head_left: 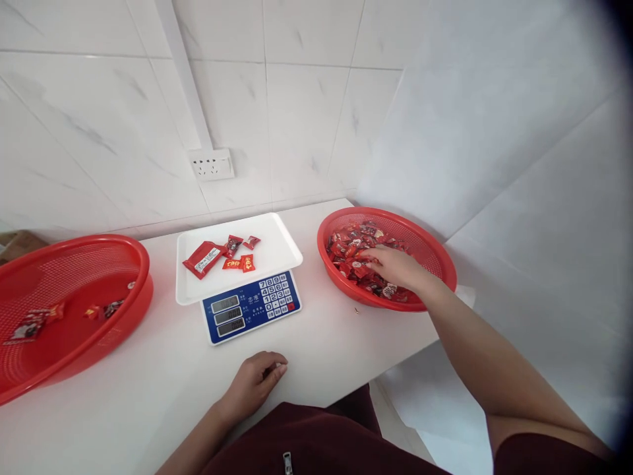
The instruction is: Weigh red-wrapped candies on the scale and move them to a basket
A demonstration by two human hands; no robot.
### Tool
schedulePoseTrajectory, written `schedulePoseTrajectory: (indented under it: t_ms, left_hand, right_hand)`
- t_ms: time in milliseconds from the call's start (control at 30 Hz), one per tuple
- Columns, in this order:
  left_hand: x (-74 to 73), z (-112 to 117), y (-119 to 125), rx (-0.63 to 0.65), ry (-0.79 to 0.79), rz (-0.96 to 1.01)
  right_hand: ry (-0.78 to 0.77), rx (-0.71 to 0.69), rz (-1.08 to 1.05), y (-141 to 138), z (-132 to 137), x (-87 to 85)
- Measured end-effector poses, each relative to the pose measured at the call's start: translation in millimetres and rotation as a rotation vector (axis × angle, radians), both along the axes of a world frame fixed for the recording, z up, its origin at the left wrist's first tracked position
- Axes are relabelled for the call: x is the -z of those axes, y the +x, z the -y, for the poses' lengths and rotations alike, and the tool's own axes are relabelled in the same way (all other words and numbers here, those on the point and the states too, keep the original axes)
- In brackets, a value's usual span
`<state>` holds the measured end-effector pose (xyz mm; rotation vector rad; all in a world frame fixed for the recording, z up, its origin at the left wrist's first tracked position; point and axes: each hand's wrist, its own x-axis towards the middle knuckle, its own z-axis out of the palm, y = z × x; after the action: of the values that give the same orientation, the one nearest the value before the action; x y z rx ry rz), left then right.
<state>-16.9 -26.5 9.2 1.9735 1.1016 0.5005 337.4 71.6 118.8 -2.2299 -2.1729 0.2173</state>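
My right hand (393,265) reaches into the red basket (440,254) on the right, its fingers bent down around a wrapped candy at the top of a heap of red-wrapped candies (363,231). Some fingertips are hidden among the wrappers. My left hand (257,379) rests on the white table near its front edge, fingers curled in and nothing visible in them. Behind it stands a digital scale (252,307) with a blue keypad panel. On its white tray (267,227) lie a larger red packet (202,259) and several small wrapped candies (247,263).
Another red basket (141,277) stands at the left, with a few wrapped candies (30,323) in it. A tiny scrap (357,311) lies on the table (316,349) by the right basket. A tiled wall with a socket (212,165) closes off the back.
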Motion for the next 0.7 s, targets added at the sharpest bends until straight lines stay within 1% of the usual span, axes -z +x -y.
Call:
schedulePoseTrajectory:
  t_ms: [100,200,300,400,467,533,567,633,700]
  left_hand:
    - [0.3,-1.9,0.3,-0.022,-0.061,0.01]
    - [2.6,-2.3,0.5,-0.038,-0.087,0.022]
    - [3.8,-2.9,0.2,-0.053,-0.101,0.029]
    - [3.3,-3.1,-0.1,-0.05,-0.104,0.026]
    - [2.5,-2.6,-0.2,-0.045,-0.106,0.023]
    - [1.8,-1.9,-0.2,-0.043,-0.109,0.022]
    - [1.5,-1.6,-0.2,-0.044,-0.109,0.02]
    - [1.2,-1.3,-0.2,-0.045,-0.107,0.008]
    - [1.1,-1.6,-0.1,-0.049,-0.104,-0.001]
  right_hand:
    - [0.063,0.001,0.051,4.5,-18.8,1.2]
    - [0.039,-0.067,0.089,8.5,-34.8,8.8]
    - [0.027,-0.102,0.098,9.4,-42.9,17.9]
    - [0.062,-0.078,0.074,8.8,-44.1,18.3]
    - [0.089,-0.042,0.062,7.4,-42.2,10.8]
    - [0.135,0.007,0.016,3.1,-38.1,-1.5]
    - [0.171,0.029,-0.047,-1.1,-35.1,-8.4]
    - [0.254,0.046,-0.253,-14.6,-28.1,-21.2]
    - [0.32,0.011,-0.467,-35.3,-21.4,-29.7]
